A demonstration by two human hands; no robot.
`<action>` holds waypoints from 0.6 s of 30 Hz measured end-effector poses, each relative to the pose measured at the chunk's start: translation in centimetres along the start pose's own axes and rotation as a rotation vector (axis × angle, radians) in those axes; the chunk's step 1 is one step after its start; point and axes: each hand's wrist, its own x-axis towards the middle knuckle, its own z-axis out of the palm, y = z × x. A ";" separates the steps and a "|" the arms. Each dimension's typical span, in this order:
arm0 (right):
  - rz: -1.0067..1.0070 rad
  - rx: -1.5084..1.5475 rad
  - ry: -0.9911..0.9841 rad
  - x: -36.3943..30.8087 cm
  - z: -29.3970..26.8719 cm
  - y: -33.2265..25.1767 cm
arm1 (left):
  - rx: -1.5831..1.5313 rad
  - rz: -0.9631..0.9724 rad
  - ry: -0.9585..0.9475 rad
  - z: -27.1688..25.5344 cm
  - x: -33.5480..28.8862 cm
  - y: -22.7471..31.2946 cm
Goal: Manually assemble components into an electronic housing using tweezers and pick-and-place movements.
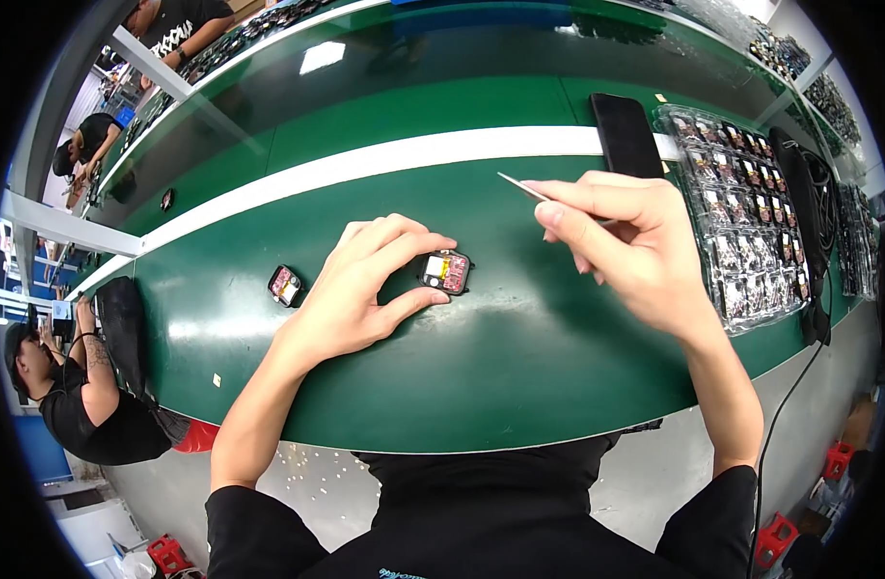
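Note:
On the green table lies an open square watch case (446, 273) with a red circuit board, a yellow strip and a white part inside. My left hand (360, 275) grips it from its left side, index finger at the far edge and thumb at the near edge. Above the table to the right, my right hand (626, 232) pinches a slim pointed metal tool (519, 186). The tool's tip points up and left, apart from the watch case; its rear end is hidden in the hand. A second open watch case (285, 286) rests left of my left hand.
Clear plastic trays (741, 217) filled with several watch cases stand at the right, beside a black cable (823, 207). A black flat pad (626, 135) lies across the white rail (394, 148). At the left edge, a co-worker (95, 386) sits near a black bag-like thing (124, 328).

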 end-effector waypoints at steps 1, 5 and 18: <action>0.049 0.088 -0.007 -0.3 0.7 0.4 | -0.004 -0.010 -0.004 0.0 0.1 0.0; 0.140 0.191 0.022 -1.3 2.4 3.0 | -0.108 0.061 0.001 0.4 -0.1 -1.2; -0.126 -0.283 -0.056 -0.8 5.0 4.4 | -0.114 0.031 -0.020 0.4 0.1 -2.0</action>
